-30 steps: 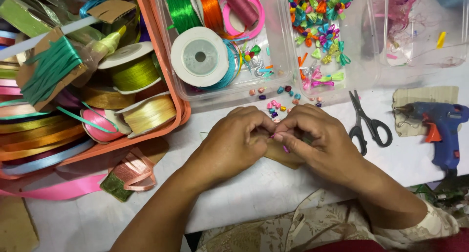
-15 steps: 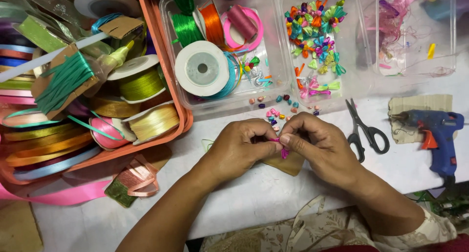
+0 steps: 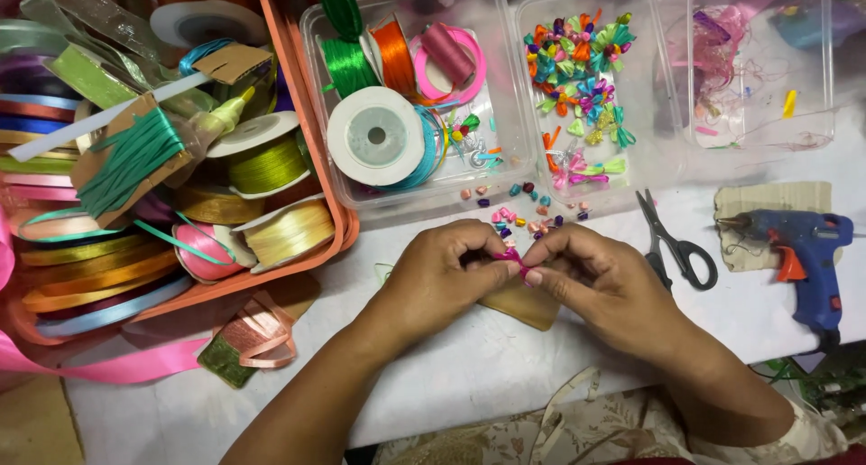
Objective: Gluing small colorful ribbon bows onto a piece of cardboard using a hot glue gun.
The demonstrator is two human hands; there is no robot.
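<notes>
Two hands met over the white tabletop (image 3: 505, 375), with the orange basket (image 3: 311, 140) of ribbon spools far left and clear tubs beyond. Many finished little bows (image 3: 582, 77) already filled the middle clear tub (image 3: 663, 158), so the work looked well along, though this piece remained unfinished. The left hand (image 3: 442, 280) and right hand (image 3: 604, 285) pressed fingertips together, pinching a small magenta ribbon piece (image 3: 516, 259) between them, just above a brown card (image 3: 528, 303).
</notes>
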